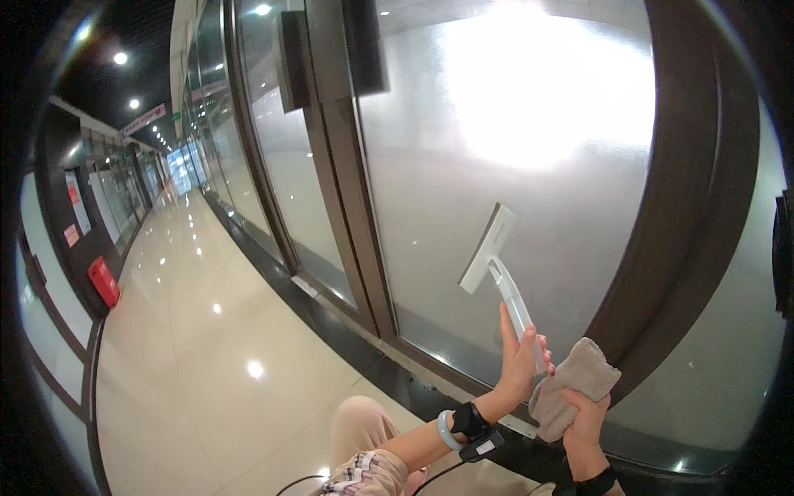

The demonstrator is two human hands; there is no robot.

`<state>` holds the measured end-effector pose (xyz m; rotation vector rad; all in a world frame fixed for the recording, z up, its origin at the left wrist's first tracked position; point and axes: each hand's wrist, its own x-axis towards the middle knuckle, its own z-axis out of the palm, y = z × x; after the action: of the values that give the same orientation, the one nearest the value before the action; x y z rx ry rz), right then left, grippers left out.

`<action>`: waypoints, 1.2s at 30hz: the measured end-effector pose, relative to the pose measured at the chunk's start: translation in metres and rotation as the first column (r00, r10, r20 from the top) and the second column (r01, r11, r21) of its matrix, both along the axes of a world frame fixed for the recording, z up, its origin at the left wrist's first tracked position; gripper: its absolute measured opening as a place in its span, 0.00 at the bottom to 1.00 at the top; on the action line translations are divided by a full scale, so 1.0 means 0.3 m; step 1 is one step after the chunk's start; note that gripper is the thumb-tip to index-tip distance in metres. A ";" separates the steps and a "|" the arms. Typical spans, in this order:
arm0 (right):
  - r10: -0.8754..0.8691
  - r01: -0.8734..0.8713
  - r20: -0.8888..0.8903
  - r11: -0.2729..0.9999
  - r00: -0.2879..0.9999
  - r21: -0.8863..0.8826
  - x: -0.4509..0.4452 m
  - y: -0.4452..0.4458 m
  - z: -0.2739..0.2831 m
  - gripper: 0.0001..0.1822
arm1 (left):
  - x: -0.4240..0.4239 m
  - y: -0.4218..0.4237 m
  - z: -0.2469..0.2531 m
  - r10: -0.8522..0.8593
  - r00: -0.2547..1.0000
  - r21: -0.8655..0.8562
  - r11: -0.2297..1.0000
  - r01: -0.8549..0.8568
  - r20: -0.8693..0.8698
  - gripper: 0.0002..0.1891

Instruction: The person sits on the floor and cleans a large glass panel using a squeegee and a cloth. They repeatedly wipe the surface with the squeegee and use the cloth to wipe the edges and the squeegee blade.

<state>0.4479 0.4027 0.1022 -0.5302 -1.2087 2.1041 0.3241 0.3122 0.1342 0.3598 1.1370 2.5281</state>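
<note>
My left hand (521, 363) is wrapped around the handle of a white window squeegee (493, 245). The squeegee's head is tilted, its dark blade edge facing left, in front of a frosted glass door panel (434, 204). Whether the blade touches the glass I cannot tell. Just to the right, my right hand (586, 418) grips a folded grey-brown cloth (577, 384). The cloth is close to the lower end of the squeegee handle, and part of my right palm is hidden behind it.
Dark brown frames (682, 186) border the glass, with a dark door handle (294, 62) higher up. A black stone strip (397, 378) runs along the base. To the left, a glossy tiled corridor floor (205, 347) stretches away past a red box (103, 282) by the opposite wall.
</note>
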 end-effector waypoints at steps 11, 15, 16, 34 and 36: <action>0.048 -0.049 0.043 0.999 0.998 0.016 0.074 0.013 0.027 0.38 | -0.706 -0.390 0.189 0.353 0.935 0.131 0.929 -0.346 -0.034 0.25; -0.011 0.011 0.013 1.000 1.000 0.007 0.036 0.041 -0.011 0.37 | -0.472 -0.233 0.001 0.258 0.947 0.014 0.966 -0.260 -0.192 0.36; -0.029 0.028 0.012 1.000 1.000 0.014 0.026 0.054 -0.031 0.37 | -0.348 -0.158 -0.025 0.203 0.966 -0.053 0.976 -0.213 -0.160 0.36; 0.034 -0.033 0.063 0.999 0.997 -0.010 0.057 0.049 0.016 0.40 | -0.518 -0.239 -0.345 0.220 0.970 0.000 0.975 -0.221 0.106 0.25; -0.003 0.003 0.043 1.000 0.999 0.013 0.048 0.055 0.012 0.37 | -0.327 -0.100 -0.443 0.193 0.981 -0.068 0.979 -0.192 0.011 0.34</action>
<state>0.4623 0.4191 0.1057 -0.5734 -1.2438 2.0906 0.2259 0.2822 0.0014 0.2188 1.3032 2.6439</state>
